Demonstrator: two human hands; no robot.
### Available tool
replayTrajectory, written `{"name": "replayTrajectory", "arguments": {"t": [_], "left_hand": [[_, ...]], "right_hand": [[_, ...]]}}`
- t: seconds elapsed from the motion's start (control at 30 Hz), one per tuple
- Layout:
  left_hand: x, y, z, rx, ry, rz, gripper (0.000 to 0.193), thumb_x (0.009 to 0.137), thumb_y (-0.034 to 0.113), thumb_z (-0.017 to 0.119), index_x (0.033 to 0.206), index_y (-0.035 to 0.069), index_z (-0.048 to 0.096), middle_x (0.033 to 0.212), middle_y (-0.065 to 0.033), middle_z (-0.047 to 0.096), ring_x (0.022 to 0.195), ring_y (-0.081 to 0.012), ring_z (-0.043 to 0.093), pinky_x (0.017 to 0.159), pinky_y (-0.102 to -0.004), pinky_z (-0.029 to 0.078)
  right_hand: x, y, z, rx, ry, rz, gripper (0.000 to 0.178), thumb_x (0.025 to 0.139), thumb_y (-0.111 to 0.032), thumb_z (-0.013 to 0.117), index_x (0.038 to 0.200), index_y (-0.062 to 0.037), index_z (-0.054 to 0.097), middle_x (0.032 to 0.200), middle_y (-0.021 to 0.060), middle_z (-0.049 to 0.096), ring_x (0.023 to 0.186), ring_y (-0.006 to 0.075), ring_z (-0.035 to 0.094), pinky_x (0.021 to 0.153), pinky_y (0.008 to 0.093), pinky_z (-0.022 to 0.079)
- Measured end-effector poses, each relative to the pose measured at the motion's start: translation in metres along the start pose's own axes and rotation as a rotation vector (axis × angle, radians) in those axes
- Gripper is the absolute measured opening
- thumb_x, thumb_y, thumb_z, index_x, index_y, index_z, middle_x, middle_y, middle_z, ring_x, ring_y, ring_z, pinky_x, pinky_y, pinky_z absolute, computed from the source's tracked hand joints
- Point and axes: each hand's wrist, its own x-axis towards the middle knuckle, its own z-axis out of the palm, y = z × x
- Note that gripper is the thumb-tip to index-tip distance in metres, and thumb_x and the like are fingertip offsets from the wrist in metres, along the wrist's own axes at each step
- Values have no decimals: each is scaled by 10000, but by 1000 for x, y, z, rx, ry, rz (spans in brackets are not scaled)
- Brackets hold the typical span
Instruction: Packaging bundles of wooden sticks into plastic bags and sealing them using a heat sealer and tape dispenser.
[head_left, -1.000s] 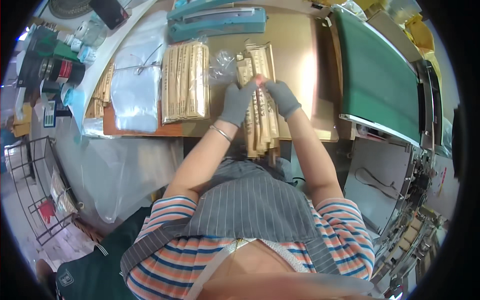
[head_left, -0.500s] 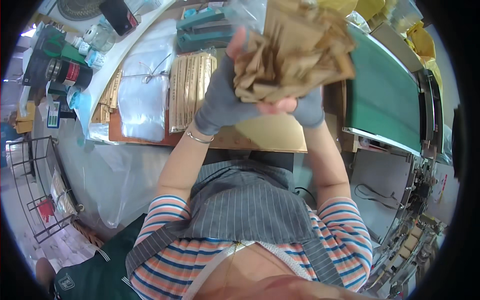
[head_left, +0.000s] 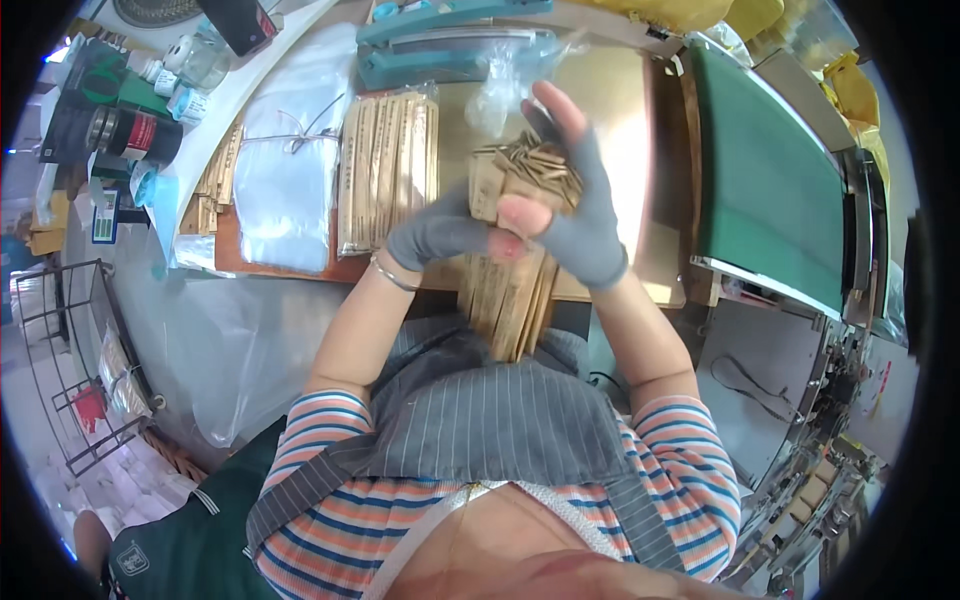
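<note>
Both my hands wear grey fingerless gloves and hold a bundle of long, narrow brown paper packets (head_left: 505,310) over the front edge of the work surface. The bundle stands tilted, its bunched upper ends (head_left: 530,170) showing between my hands and its lower ends hanging near my apron. My left hand (head_left: 435,238) closes around its left side, fingers mostly hidden behind it. My right hand (head_left: 590,215) cups the right side, thumb across the front and the index finger pointing up. Just beyond lies a crumpled clear plastic bag (head_left: 497,100).
A clear bag of similar packets (head_left: 385,175) lies left of my hands, beside a tied stack of clear plastic bags (head_left: 285,185). Behind stands a teal bag sealer (head_left: 450,50). A green conveyor belt (head_left: 765,170) runs at the right. Bottles and a dark flask (head_left: 140,135) stand far left.
The bundle has come down and toward me from high over the surface, and its packets now point downward in a tighter bunch. My right hand has moved to its side with fingers raised.
</note>
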Motion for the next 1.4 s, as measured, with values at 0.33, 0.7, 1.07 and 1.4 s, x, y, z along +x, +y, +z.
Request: {"name": "replayTrajectory", "arguments": {"t": [0.33,0.7,1.07,1.4], "left_hand": [[-3,-65,-42,548,257,41,299,934,251,505,1113,19,563,937,-35,622,870,-110,594,808,-287,478],[105,-21,-38,571,341,-233,260,853,256,630,873,-1,668,719,-53,639,602,-106,576,583,-229,455],[0,22,18,874,306,83,454,806,178,682,1188,-24,543,1014,-84,621,883,-96,562,780,-253,461],[37,8,13,695,817,270,148,833,179,640,803,34,637,638,-48,592,641,-135,605,590,-263,460]], "right_hand": [[-66,59,-23,915,-79,549,190,718,-208,630,759,-49,533,755,100,568,848,267,570,857,358,454],[-91,46,-43,831,146,474,612,713,-185,603,1250,61,443,788,89,579,830,219,584,839,318,463],[-78,44,-22,842,28,586,205,770,-167,599,851,21,610,786,135,631,766,218,625,743,315,499],[-91,18,-28,890,44,326,753,744,-183,609,1390,29,284,800,88,594,842,238,595,812,339,483]]}}
